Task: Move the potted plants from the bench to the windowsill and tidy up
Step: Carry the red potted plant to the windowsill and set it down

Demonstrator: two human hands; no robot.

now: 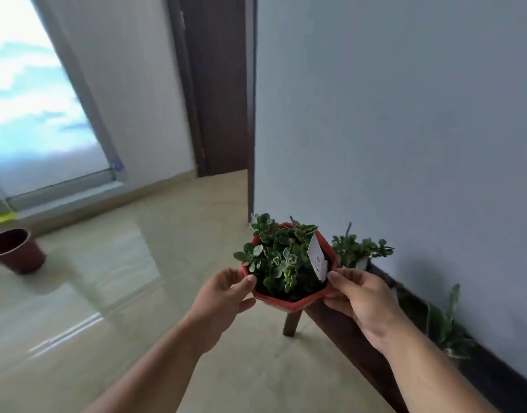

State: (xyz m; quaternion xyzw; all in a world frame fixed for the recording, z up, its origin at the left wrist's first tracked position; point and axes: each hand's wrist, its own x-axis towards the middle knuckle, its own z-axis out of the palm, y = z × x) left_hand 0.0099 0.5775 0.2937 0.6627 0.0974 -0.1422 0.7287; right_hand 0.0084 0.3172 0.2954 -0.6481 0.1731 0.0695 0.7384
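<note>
A red octagonal pot (289, 302) full of small green succulents, with a white tag stuck in it, is held up over the near end of the dark wooden bench (345, 332). My left hand (223, 296) grips its left rim and my right hand (357, 296) grips its right rim. Behind it on the bench stands a second small potted plant (360, 251). A third plant with long leaves (444, 326) sits further along the bench by the wall. The low windowsill (65, 195) runs under the window at the left.
An empty dark red pot (16, 250) stands on the glossy tiled floor near the windowsill. A yellow-green item (5, 217) lies on the sill's left end. A dark door frame (220, 84) is straight ahead; a white wall backs the bench.
</note>
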